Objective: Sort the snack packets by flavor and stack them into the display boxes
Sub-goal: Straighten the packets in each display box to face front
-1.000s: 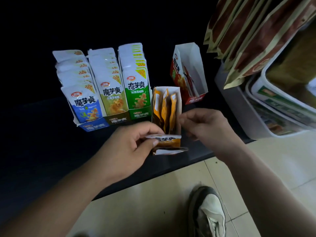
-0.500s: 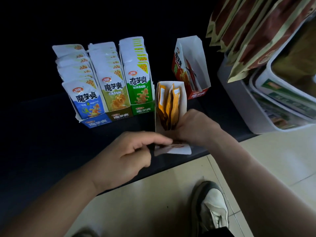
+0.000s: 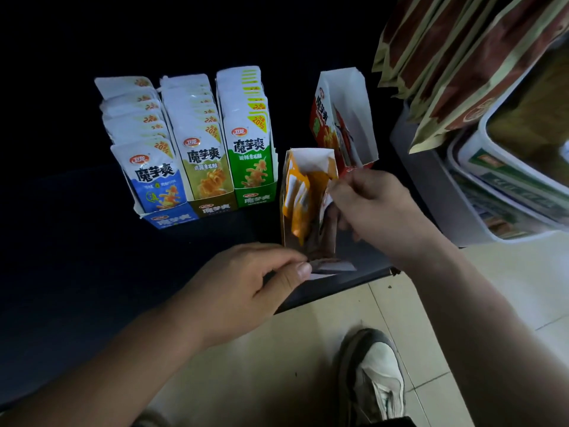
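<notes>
Three full display boxes stand side by side on the dark shelf: blue (image 3: 154, 180), olive (image 3: 206, 167) and green (image 3: 251, 155). To their right stands an orange display box (image 3: 311, 158) with a few orange packets (image 3: 297, 195) leaning inside. My right hand (image 3: 374, 208) pinches a packet (image 3: 326, 200) and lowers it into this box. My left hand (image 3: 246, 291) grips the box's front flap (image 3: 331, 268) at the shelf edge. Behind it stands a red display box (image 3: 341, 118), nearly empty, with one or two red packets.
The dark shelf edge (image 3: 338, 291) runs just past my left hand. White bins (image 3: 474, 186) with large brown snack bags (image 3: 462, 57) fill the right side. Below lie the tiled floor and my shoe (image 3: 374, 380).
My right hand has risen from the box's front flap to the box's upper right side with a packet. My left hand stays on the flap.
</notes>
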Available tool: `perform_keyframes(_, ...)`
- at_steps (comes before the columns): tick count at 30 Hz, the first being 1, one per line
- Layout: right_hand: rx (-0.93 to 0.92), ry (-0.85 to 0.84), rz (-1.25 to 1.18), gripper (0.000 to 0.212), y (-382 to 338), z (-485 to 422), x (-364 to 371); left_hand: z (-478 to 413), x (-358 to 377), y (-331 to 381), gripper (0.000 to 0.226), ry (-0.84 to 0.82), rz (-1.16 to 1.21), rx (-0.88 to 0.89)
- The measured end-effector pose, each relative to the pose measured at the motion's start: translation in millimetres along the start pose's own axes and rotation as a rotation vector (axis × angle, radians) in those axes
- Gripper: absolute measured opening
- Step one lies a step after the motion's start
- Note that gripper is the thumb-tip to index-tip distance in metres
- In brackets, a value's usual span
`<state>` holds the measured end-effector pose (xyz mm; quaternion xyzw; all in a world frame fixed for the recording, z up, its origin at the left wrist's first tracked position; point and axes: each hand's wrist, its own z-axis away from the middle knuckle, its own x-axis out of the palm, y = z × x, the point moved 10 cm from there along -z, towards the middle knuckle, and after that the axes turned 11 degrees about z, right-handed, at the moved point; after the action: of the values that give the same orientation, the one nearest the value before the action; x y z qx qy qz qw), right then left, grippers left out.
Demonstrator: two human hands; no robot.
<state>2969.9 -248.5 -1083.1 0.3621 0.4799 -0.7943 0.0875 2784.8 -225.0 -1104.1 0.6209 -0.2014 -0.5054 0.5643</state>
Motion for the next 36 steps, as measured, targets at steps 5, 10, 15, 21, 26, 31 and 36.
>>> perform_keyframes(5,0.061,0.151,-0.253,0.039,7.2,-4.1,-7.5,-5.6,-6.3,5.7,0.031,0.061,0.091,-0.011)
perform_keyframes(10,0.114,0.176,-0.362,0.045,7.0,-16.2,4.3,-23.5,-35.3,-6.3,0.046,0.299,-0.020,-0.118)
perform_keyframes(15,0.075,0.211,-0.413,0.059,2.3,-16.9,7.7,-43.1,-43.6,-15.9,0.038,0.405,-0.026,-0.123)
perform_keyframes(21,0.020,-0.051,-0.497,0.033,15.5,1.8,18.9,-41.7,-47.2,-8.4,0.027,0.480,0.114,-0.020)
perform_keyframes(26,-0.109,-0.111,-0.307,0.010,14.2,5.8,24.9,-35.8,-53.7,-2.2,0.016,0.530,0.237,-0.050)
perform_keyframes(31,-0.117,0.136,-0.005,0.034,6.5,-1.1,16.8,-23.0,-67.6,5.2,0.029,0.623,0.416,-0.037)
perform_keyframes(36,0.055,0.154,-0.276,0.030,22.0,-1.3,13.6,-2.6,-81.2,-14.2,0.011,0.664,0.660,-0.110)
